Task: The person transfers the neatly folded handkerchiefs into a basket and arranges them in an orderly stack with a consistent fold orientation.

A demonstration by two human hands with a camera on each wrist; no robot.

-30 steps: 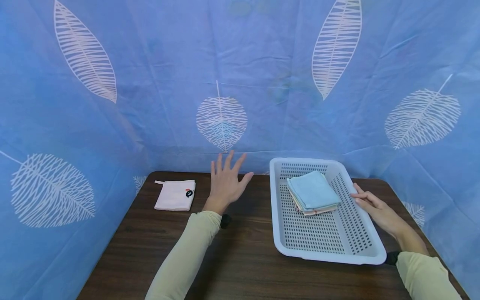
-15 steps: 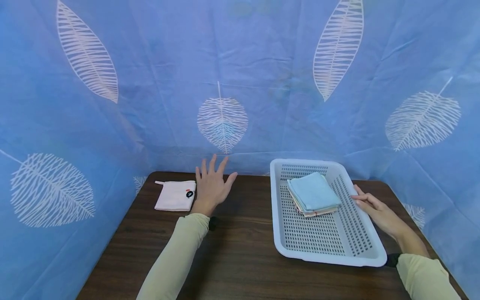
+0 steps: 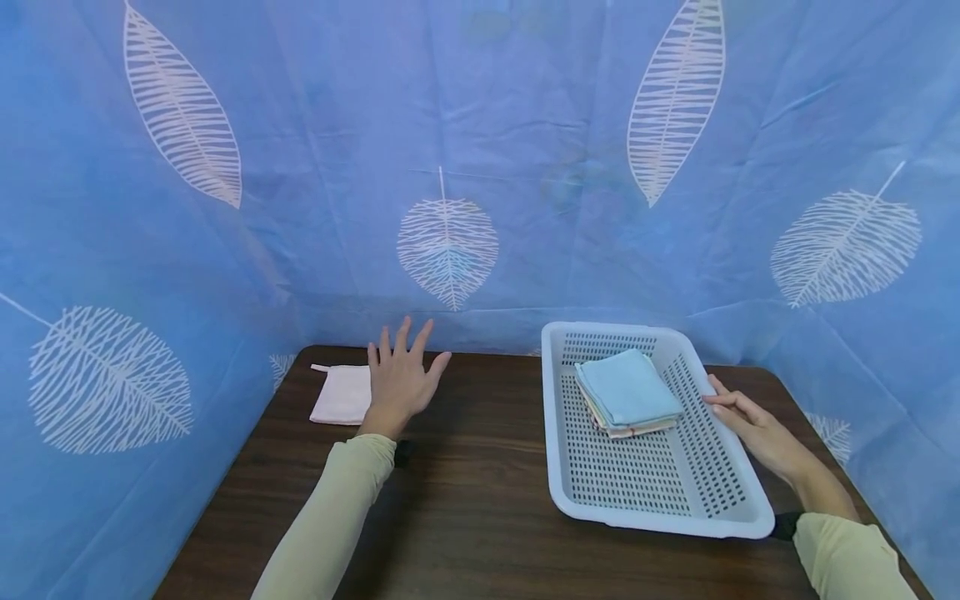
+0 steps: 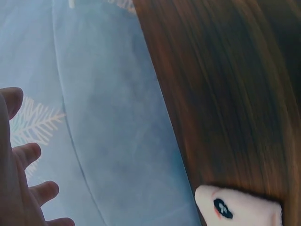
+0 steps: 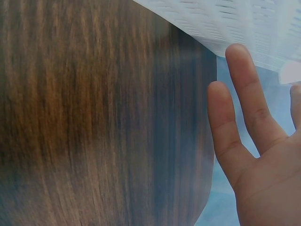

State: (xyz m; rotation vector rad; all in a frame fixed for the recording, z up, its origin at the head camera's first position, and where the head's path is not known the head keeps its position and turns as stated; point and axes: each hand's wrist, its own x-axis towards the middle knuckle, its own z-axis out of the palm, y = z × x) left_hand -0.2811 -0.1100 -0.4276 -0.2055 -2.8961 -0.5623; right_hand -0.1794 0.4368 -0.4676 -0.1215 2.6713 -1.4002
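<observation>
My left hand (image 3: 400, 375) hovers with its fingers spread over the right edge of a folded white cloth (image 3: 339, 397) at the table's back left. The left wrist view shows that cloth (image 4: 244, 207) with a small dark mark, and my fingers (image 4: 28, 155) straight above it. My right hand (image 3: 742, 412) rests with straight fingers against the right rim of a white perforated basket (image 3: 660, 492). In the right wrist view its fingers (image 5: 249, 94) touch the basket's wall (image 5: 244, 23). Inside the basket lies a stack of folded cloths (image 3: 628, 392), light blue on top.
The dark wooden table (image 3: 465, 508) is closed in on the back and both sides by a blue curtain with white leaf prints (image 3: 450, 242). The basket sits at the right, the white cloth at the back left.
My left hand has moved left across the table, from the middle to over the white cloth's right edge, now covering its dark mark. The right hand and the basket have stayed in place.
</observation>
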